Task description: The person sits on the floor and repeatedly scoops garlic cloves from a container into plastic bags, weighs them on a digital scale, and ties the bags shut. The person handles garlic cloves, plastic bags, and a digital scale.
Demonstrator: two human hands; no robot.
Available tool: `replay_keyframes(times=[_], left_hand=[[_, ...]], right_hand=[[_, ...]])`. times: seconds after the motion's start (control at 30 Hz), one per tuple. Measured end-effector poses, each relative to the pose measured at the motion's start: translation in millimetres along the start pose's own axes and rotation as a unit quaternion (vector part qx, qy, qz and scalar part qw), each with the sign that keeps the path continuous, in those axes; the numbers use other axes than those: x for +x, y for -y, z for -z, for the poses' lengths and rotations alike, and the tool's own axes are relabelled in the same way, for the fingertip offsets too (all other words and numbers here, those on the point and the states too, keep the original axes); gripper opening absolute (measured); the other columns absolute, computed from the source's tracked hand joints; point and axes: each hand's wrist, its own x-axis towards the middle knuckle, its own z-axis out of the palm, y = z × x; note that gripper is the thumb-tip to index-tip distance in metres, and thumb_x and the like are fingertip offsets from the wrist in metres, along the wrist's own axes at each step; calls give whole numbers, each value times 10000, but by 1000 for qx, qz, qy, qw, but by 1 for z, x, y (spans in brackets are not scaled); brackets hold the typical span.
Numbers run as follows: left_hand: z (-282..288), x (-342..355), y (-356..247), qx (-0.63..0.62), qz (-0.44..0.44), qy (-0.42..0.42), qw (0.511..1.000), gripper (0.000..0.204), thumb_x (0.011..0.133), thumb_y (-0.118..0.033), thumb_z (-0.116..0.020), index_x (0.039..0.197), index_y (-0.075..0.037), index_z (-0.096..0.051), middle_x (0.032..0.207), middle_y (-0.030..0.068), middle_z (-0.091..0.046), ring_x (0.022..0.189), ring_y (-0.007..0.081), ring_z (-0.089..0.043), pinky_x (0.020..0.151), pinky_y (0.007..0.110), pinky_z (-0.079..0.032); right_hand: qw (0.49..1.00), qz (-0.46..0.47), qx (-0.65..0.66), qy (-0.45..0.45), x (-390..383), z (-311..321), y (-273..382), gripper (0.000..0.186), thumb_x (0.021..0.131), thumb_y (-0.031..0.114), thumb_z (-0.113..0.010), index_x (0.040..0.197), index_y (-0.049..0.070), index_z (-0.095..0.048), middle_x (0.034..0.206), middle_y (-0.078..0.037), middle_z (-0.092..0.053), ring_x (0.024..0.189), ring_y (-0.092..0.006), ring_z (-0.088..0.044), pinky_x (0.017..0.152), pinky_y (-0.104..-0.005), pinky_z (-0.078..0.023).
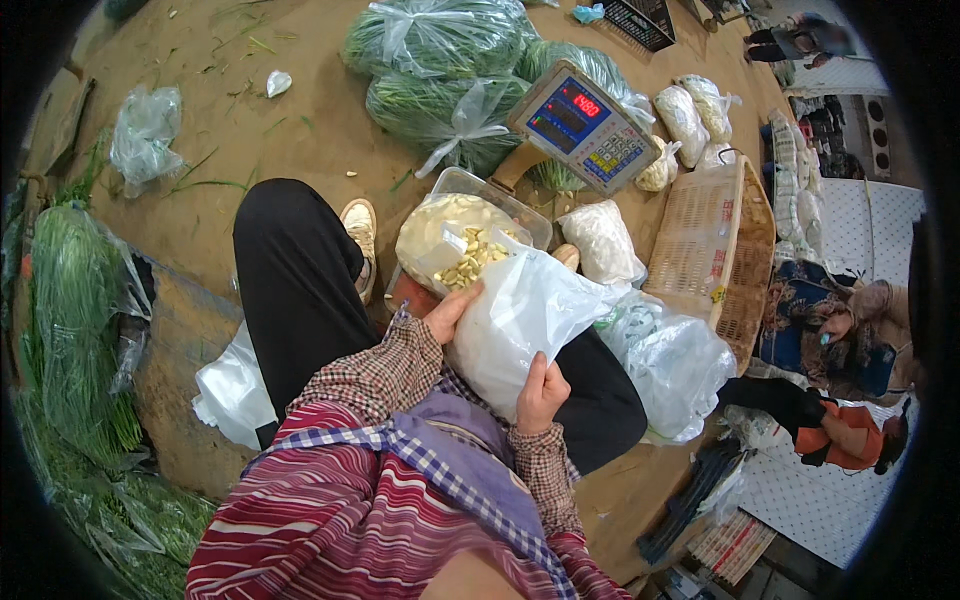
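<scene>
A translucent white plastic bag (505, 325) hangs over my lap, held in both hands. My left hand (452, 312) is closed on its left edge, close to a pile of pale peeled garlic cloves (470, 258). My right hand (541, 395) pinches the bag's lower right side. The cloves lie at the mouth of another cloudy plastic bag (440, 230), in a clear plastic tub (515, 205) in front of me. Just beyond the tub stands a scale display (583, 125) with lit red digits. What my bag contains is mostly hidden.
Bagged green stalks (440, 110) are piled beyond the tub. To the right are a filled white bag (602, 243), a tan plastic basket (695, 235) and crumpled clear bags (670, 370). Wrapped greens (75, 320) lie at far left. Other people (850, 435) are at far right.
</scene>
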Motion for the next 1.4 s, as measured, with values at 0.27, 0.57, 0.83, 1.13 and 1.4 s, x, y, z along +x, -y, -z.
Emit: replay_keyframes(times=[0.27, 0.57, 0.83, 1.13, 1.4], left_hand=[[2, 2, 2, 67, -34, -4, 997, 361, 850, -249, -458, 1116, -6, -442, 1035, 86, -541, 903, 176, -547, 778, 290, -447], [4, 2, -13, 74, 34, 36, 996, 424, 812, -270, -518, 1141, -20, -423, 1055, 83, -534, 964, 189, -518, 843, 322, -411], [5, 7, -18, -1, 29, 90, 996, 388, 807, -210, -528, 1126, -14, -431, 1059, 99, -532, 937, 205, -539, 818, 335, -438], [1, 11, -13, 27, -2, 65, 997, 363, 791, -173, -552, 1109, -29, -450, 1014, 86, -552, 892, 194, -557, 780, 323, -459], [-9, 10, -15, 77, -3, 69, 995, 371, 775, -152, -568, 1109, -35, -454, 1013, 75, -551, 887, 177, -555, 764, 310, -463]], right_hand=[[1000, -8, -22, 15, -8, 2, -5, 241, 831, 75, -461, 626, -52, -477, 490, 7, -369, 477, -43, -300, 409, -233, -244], [999, 1, -33, 35, -5, 14, 10, 199, 815, 58, -465, 660, -59, -507, 480, -69, -383, 427, -98, -362, 410, -269, -291], [999, -11, 11, 39, -7, 11, 10, 207, 818, 67, -468, 652, -53, -497, 479, -39, -365, 446, -79, -335, 411, -263, -278], [999, -22, -13, 32, -7, 12, 6, 240, 820, 71, -465, 610, -44, -467, 476, -47, -362, 442, -81, -326, 408, -264, -271], [1000, -1, -16, -11, -21, 19, -4, 233, 810, 54, -464, 602, -51, -461, 462, -64, -358, 423, -85, -332, 398, -274, -274]])
